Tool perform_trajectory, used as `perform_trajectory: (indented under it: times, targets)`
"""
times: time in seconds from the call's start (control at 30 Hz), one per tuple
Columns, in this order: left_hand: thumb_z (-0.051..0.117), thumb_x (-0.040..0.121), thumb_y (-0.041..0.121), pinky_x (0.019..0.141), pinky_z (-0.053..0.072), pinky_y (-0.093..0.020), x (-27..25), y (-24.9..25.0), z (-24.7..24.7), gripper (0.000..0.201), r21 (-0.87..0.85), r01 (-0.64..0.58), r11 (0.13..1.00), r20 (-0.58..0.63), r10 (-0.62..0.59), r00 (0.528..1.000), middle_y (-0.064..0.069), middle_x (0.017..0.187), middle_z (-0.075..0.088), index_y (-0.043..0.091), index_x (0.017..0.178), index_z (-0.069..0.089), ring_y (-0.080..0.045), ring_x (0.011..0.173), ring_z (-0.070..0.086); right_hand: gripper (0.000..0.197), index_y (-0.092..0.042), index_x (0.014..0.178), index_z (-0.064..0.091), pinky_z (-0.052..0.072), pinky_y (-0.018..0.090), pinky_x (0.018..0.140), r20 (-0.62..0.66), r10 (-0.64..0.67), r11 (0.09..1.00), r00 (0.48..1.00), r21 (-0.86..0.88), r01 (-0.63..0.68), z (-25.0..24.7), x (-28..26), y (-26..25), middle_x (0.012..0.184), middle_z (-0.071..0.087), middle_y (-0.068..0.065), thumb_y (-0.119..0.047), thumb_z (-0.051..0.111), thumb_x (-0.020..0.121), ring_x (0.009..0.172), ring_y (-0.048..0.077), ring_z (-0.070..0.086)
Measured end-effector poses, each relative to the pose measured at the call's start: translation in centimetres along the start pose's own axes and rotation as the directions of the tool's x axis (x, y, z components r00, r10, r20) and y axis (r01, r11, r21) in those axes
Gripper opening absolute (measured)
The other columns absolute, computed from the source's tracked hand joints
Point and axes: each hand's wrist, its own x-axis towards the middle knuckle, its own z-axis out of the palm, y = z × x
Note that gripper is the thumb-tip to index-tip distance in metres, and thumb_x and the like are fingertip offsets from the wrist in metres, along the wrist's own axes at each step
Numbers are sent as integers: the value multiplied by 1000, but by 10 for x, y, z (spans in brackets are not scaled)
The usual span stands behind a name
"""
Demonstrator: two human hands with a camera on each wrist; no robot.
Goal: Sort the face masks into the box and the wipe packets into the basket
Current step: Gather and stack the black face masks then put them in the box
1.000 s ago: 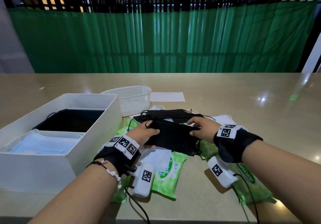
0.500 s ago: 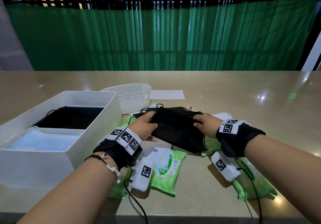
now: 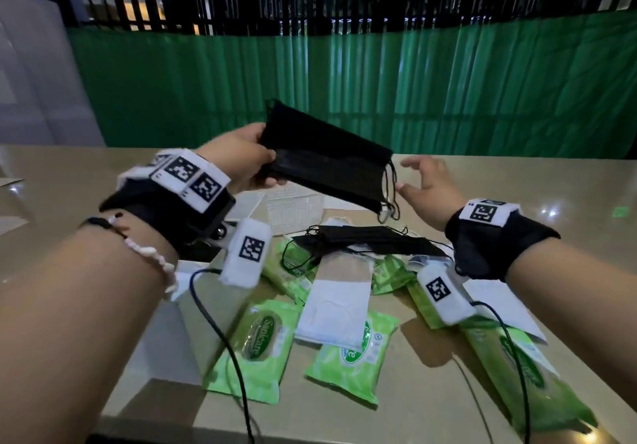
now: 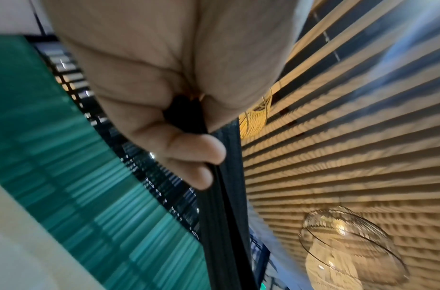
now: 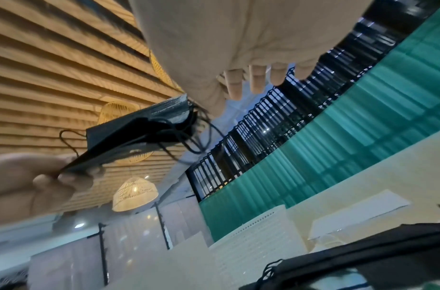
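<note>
Sorting unfinished: left hand pinching black mask stack mid-frame, right hand spread and empty, wipe packets and masks unsorted lower centre.

Head view looks down over the table; both wrist views tilt up, close under the palms — all three share the black masks.
</note>
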Motion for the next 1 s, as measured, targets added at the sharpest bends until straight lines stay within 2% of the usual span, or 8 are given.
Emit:
perform_trajectory:
  times: [0.13,0.2,0.3,0.57,0.73,0.83,0.93,1.0]
  targets:
    - [27,99,-4,30,33,-8,9,22,-68,32,77,17,997,-167,-3,986,-5,81,51,17,79,41,-4,31,54,44,-16,136,39,23,26,108,174,-141,988,974,-44,151,22,-6,-33,144,32,7,-24,50,94,134,23,32]
    - [28,99,-3,30,30,-7,15,21,-97,32,120,62,991,-239,-32,970,-3,81,49,17,77,40,-3,30,54,34,-19,130,49,26,14,94,278,-230,971,933,-3,240,37,-16,-57,139,44,0,-24,47,96,129,17,41]
    - [26,99,-4,28,32,-8,23,5,-136,34,192,164,968,-299,-101,949,-8,77,48,17,77,41,-3,27,51,27,-22,118,61,31,14,83,428,-347,928,835,28,372,61,-35,-97,125,59,-4,-25,44,97,117,15,52]
    - [31,101,0,27,32,-11,44,-67,-184,24,325,440,837,-338,-332,881,-15,55,53,8,82,44,-11,22,47,38,-12,136,44,17,20,107,645,-548,759,532,117,641,134,-62,-147,146,37,7,-24,33,101,143,15,19]
    - [32,100,1,24,33,-15,51,-98,-189,23,276,537,797,-307,-456,835,-12,33,51,0,79,42,-17,21,47,32,-7,123,48,16,26,107,619,-587,706,522,76,705,150,-61,-136,130,43,12,-26,39,99,135,24,25]
    - [32,101,2,26,35,-13,56,-103,-190,12,274,540,796,-283,-470,836,-14,42,55,-1,99,43,-15,23,48,31,-9,123,47,17,29,109,625,-591,706,510,94,702,151,-59,-136,128,43,10,-26,38,100,134,23,24]
    - [32,100,2,27,34,-12,58,-109,-188,19,266,528,806,-264,-466,844,-12,39,54,4,84,42,-15,23,48,31,-9,124,46,16,28,109,637,-586,717,502,117,688,151,-59,-136,130,41,9,-26,38,100,135,20,21]
    - [33,100,1,27,36,-14,58,-119,-181,19,281,540,794,-273,-473,838,-16,56,53,4,82,40,-17,22,48,30,-9,124,46,16,28,110,629,-594,723,502,144,675,152,-59,-135,130,40,8,-25,39,100,136,19,19]
